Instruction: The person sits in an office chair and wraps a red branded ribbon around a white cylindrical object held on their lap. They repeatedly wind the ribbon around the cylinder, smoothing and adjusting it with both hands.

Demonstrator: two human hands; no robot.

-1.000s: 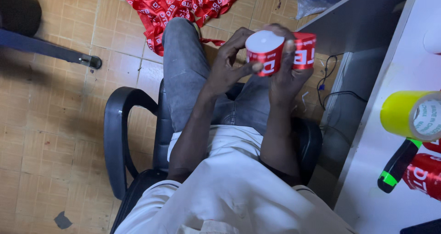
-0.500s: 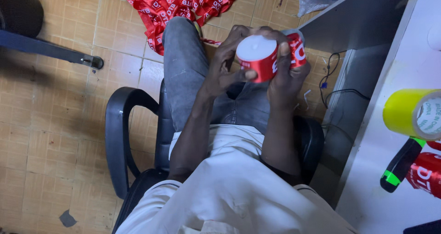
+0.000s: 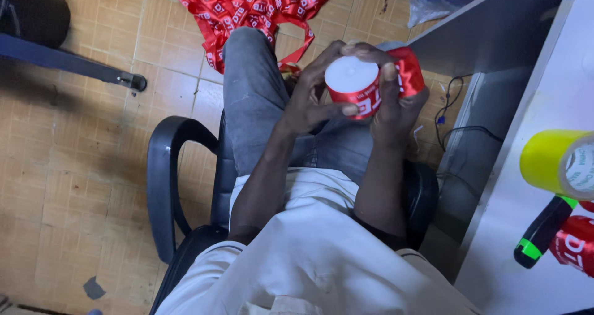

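While the person sits in a black office chair (image 3: 162, 185), the head view shows both hands raised above the lap; the left hand (image 3: 312, 95) and right hand (image 3: 396, 101) are both closed around a red ribbon roll (image 3: 354, 87) with a white core — fingers curled over its top; loose red ribbon (image 3: 247, 8) lies heaped on the tiled floor beyond; a yellow tape roll (image 3: 554, 161) sits on the white desk (image 3: 526, 271) at right

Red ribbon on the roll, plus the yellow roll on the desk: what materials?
Red ribbon: looks like satin-type woven fabric, glossy sheen, white print; it folds softly where the right hand pinches it. The left hand steadies its white-faced roll. Yellow roll: probably plastic adhesive tape, smooth and shiny, on what looks like a cardboard core.
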